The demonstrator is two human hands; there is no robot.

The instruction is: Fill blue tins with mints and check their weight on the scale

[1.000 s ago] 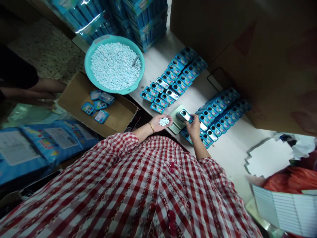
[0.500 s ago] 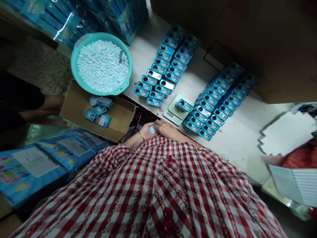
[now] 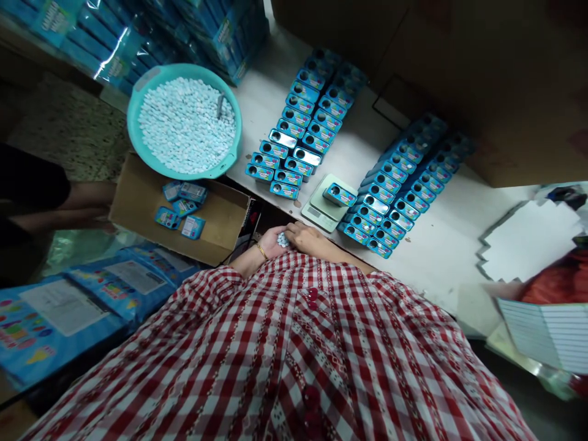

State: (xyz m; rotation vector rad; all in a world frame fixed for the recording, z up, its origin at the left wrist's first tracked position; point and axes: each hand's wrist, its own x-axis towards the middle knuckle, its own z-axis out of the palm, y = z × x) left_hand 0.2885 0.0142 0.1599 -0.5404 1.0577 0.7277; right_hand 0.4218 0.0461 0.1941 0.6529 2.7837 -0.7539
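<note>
Low at my waist, by the table's front edge, my left hand (image 3: 272,244) cups a small heap of pale blue tablets (image 3: 283,239); a gold bracelet circles its wrist. Beside it, my right hand (image 3: 302,237) touches the heap with curled fingers; whether it pinches a tablet is too small to tell. Just beyond, a blue tin (image 3: 340,195) rests on a pale scale (image 3: 321,211). Tins stand in tight rows (image 3: 288,144) behind and in more rows (image 3: 390,184) at the right. A turquoise bowl (image 3: 133,119) full of tablets is at the left.
An open carton (image 3: 211,237) holding several blue packs sits below the bowl. Blue printed bags (image 3: 68,306) lie at the lower left, near another person's arms (image 3: 87,197). Wrapped packs (image 3: 225,30) are stacked behind. White sheets (image 3: 528,242) and an open notebook (image 3: 546,337) are at the right.
The view has shifted slightly, so the bowl and tins appear a little further left. Both hands stay together around the tablets. The other person's arms have moved a little leftward.
</note>
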